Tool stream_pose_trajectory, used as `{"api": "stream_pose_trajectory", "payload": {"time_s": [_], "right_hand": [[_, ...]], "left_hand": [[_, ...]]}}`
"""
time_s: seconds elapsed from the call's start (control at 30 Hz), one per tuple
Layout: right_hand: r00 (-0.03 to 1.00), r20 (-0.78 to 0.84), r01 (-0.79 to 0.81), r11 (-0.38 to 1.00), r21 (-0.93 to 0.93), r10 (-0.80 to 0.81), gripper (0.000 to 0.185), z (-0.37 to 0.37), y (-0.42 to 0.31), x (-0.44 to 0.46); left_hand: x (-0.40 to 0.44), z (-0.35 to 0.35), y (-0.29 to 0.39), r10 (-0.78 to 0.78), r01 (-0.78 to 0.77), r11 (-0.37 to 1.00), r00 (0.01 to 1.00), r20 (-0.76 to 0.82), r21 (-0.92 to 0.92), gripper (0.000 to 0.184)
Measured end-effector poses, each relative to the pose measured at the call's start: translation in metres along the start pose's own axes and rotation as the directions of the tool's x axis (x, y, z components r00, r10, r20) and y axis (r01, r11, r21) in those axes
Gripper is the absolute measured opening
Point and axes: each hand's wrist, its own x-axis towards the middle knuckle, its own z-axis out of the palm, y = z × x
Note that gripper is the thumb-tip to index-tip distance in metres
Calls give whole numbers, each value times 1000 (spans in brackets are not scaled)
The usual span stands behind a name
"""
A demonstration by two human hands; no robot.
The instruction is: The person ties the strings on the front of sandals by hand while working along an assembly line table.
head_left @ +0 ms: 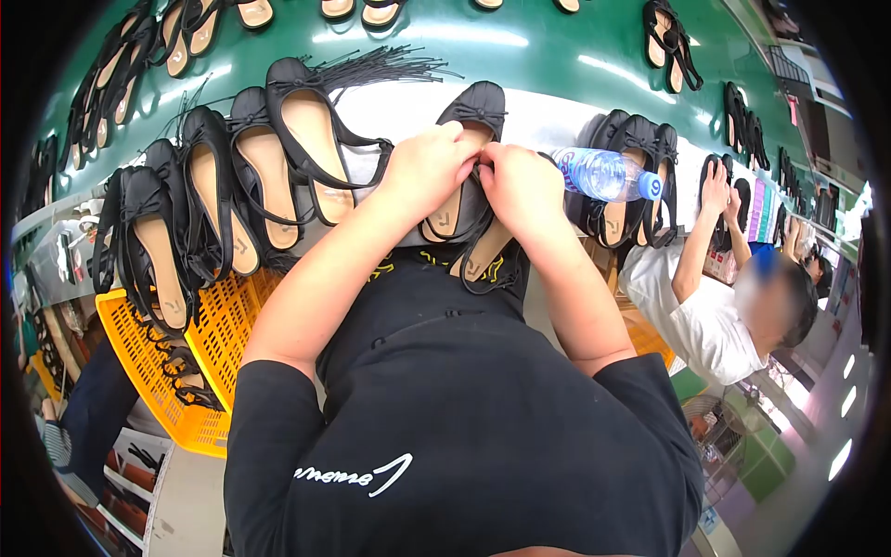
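A black ballet flat [484, 98] with a small bow and beige insole sits in front of me, its toe pointing away. My left hand [432, 165] is closed at the left side of its opening. Close beside it, my right hand [522, 186] is pinched at the right side, fingertips nearly meeting the left ones. What lies between the right fingertips is too small to make out. Below my hands, a second shoe [484, 255] with a beige insole leans near my waist. A large black flat [311, 121] with a strap stands left of my left forearm.
More black flats [209, 186] line the bench edge at left. Thin black cords [390, 67] lie behind them. A water bottle [603, 174] rests on shoes at right. A yellow crate [200, 418] is lower left. Shoes sit along the green belt [538, 56]. A co-worker [691, 316] works at right.
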Motion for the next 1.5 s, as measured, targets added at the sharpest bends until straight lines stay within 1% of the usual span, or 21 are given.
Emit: {"api": "stream_pose_trajectory", "payload": {"time_s": [0.17,0.23,0.37,0.47,0.53,0.67,0.73,0.83,1.0,1.03,1.07,1.1,1.13,1.17,1.23,1.27,1.33,1.37,1.43,1.47,1.5], "right_hand": [[995,-80,-67,998,-14,65,11,12,-3,1],[994,-98,-54,998,-19,52,11,17,-2,0],[989,-143,-35,999,14,36,11,23,3,-4],[980,-196,-2,998,55,13,13,25,5,-6],[979,-203,4,997,73,11,12,27,7,-5],[978,-206,-15,994,111,38,10,28,8,-5],[976,-214,-6,993,114,30,10,30,9,-5],[975,-218,-9,993,116,34,11,32,11,-4],[966,-249,-26,985,173,69,13,20,8,-8],[903,-428,101,987,122,-40,14,12,11,-10],[798,-585,213,976,48,-146,16,3,14,-15],[793,-593,209,977,47,-141,16,-7,16,-21],[746,-648,233,972,39,-153,17,-17,18,-31],[697,-699,254,967,30,-162,19,-24,21,-43],[721,-680,291,949,123,-133,22,-26,29,-67],[765,-621,319,938,135,-171,23,-25,30,-85],[828,-515,338,931,141,-222,22,-17,22,-120],[847,-468,364,917,162,-253,21,-11,17,-128],[895,-355,344,924,168,-269,20,1,3,-141],[917,-279,343,921,185,-286,26,12,2,-143],[916,-287,340,922,185,-280,26,11,-5,-143]], "left_hand": [[1,-1,-4,4,-4,1000,1000,19,-26,12],[0,-4,-10,-18,28,968,999,46,-249,16],[-5,-10,-10,-94,98,934,995,29,-344,25],[-9,-11,-9,-117,113,955,993,2,-275,27],[-5,-12,-3,-69,70,995,997,23,-70,22],[2,-12,4,-40,40,999,999,-19,12,16],[3,-12,6,2,-4,992,1000,14,128,16],[0,-4,8,68,-60,976,997,-30,211,15],[1,-8,12,70,-57,971,997,-45,232,14],[1,-15,14,67,-57,972,997,-39,227,14],[-3,-22,16,76,-64,971,996,-41,232,14],[-6,-40,24,1,4,984,1000,-26,179,13],[-11,-58,31,-72,71,989,997,-3,126,12],[-17,-72,36,-60,60,990,998,2,128,12],[-37,-96,40,-138,138,990,987,84,3,11],[-51,-104,44,-128,128,992,987,95,2,11],[-79,-118,53,-228,263,938,958,172,-224,10],[-88,-119,53,-218,255,941,959,179,-220,10],[-107,-114,52,-265,324,878,942,207,-351,12],[-112,-110,50,-308,381,835,921,237,-396,12],[-117,-108,50,-300,374,840,924,238,-392,12]]}}
